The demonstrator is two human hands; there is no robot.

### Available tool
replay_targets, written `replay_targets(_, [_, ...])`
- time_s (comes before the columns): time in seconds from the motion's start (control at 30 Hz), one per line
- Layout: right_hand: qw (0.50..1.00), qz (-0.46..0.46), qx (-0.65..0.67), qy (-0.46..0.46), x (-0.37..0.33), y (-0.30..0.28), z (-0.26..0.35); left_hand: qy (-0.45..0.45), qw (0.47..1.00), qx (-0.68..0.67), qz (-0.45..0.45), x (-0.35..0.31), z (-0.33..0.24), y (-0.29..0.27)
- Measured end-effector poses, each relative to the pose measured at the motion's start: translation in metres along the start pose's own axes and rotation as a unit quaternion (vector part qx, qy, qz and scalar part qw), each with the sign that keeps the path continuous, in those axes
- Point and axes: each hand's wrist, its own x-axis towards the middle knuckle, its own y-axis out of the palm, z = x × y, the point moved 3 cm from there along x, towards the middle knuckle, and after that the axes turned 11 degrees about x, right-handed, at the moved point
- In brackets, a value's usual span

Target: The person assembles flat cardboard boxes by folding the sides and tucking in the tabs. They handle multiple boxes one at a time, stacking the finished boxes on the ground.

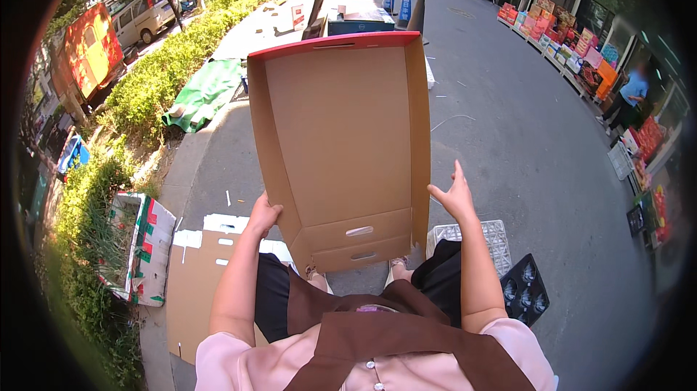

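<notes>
A large shallow cardboard box (337, 129) stands tilted up before my knees, its bare brown inside toward me. Its far edge is red, and two slotted hand holes show in the flaps at its near end. My left hand (266, 214) grips the box's left wall, thumb on the edge and the other fingers partly hidden behind it. Beside the right wall, my right hand (455, 196) has its fingers spread, the thumb close to the cardboard; whether it touches I cannot tell. Nothing is held in that hand.
Flat cardboard sheets (200, 275) lie at my left, near a white carton of green stalks (149, 249). By my right leg are a white plastic crate (495, 240) and a black moulded tray (526, 289). Farther off, a person (632, 93) stands near stacked colourful boxes (552, 24).
</notes>
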Motion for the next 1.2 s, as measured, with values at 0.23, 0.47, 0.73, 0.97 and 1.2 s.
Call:
replay_targets(0.23, [0.955,0.249,-0.05,0.152,-0.043,0.112,-0.156,-0.124,0.992,0.009,0.034,0.056,0.025,0.021])
replay_targets(0.47, [0.942,0.223,-0.176,0.178,-0.012,0.177,-0.161,-0.108,0.987,0.116,-0.036,0.156,0.126,0.05])
replay_targets(0.73, [0.888,0.289,-0.224,0.278,-0.004,0.215,-0.217,-0.139,0.927,0.339,0.079,0.161,0.159,0.12])
replay_targets(0.97, [0.903,0.325,-0.245,0.139,0.002,0.205,-0.184,0.075,0.625,0.74,0.237,0.094,0.109,0.113])
replay_targets(1.2, [0.633,0.553,-0.422,-0.34,-0.032,0.206,-0.201,0.243,0.448,0.765,0.392,0.053,0.162,0.137])
